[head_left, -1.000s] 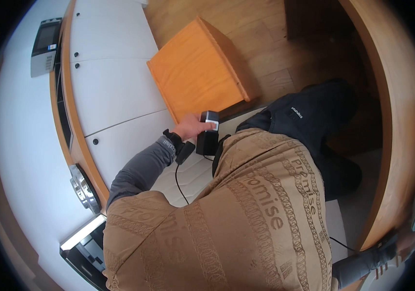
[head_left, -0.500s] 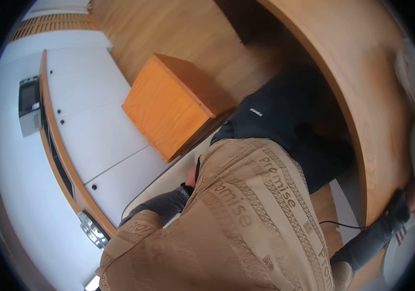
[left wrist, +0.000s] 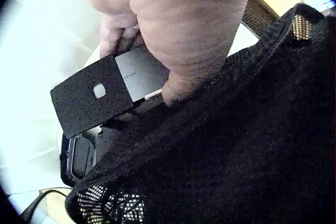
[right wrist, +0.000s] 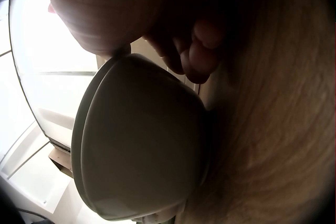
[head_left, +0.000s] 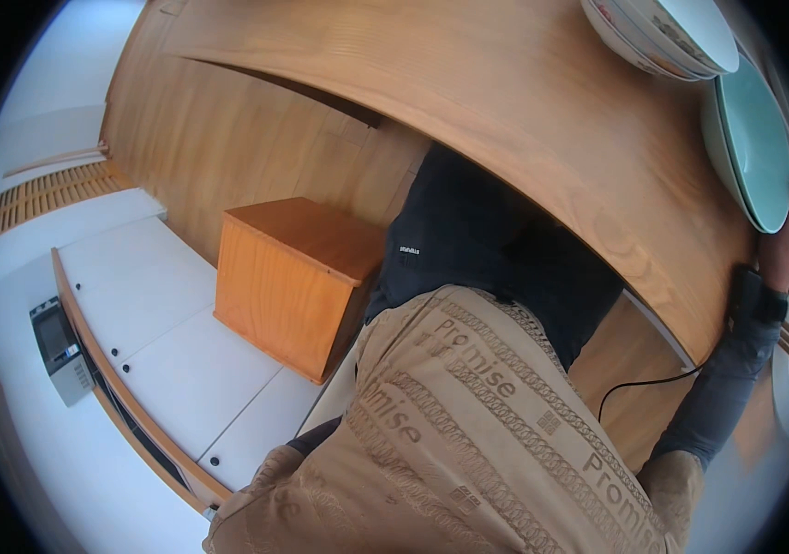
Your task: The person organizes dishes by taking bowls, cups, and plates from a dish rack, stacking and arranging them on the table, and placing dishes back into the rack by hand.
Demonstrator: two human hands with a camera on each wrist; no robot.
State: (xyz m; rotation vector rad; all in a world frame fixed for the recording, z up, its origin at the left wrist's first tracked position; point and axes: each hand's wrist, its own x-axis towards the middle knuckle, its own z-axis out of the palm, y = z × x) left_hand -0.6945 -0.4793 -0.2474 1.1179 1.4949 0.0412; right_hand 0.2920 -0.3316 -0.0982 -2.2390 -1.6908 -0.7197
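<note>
In the left wrist view my left hand (left wrist: 173,30) holds a black-and-silver box-shaped device (left wrist: 86,98) with a small light button, thumb on one side and fingers on the other. A black open case (left wrist: 79,156) lies under it, beside a dark garment. The head view hides this hand behind the brown patterned top. On the table at the right, my right hand (head_left: 785,235) grips the rim of the nested light-green bowls (head_left: 757,138). From the right wrist, thumb at the rim and bent fingers show around the shaded green bowls (right wrist: 142,140).
Stacked white patterned bowls (head_left: 657,37) stand beside the green ones on the wooden table (head_left: 468,74). An orange wooden box (head_left: 274,286) sits on the left, near white cabinets (head_left: 182,342). A black cable (head_left: 644,382) hangs at the table's edge.
The head view has turned toward the table, bringing the bowls into fuller sight. The right hand has reached the green bowls. The left hand with its black device has dropped out of the head view.
</note>
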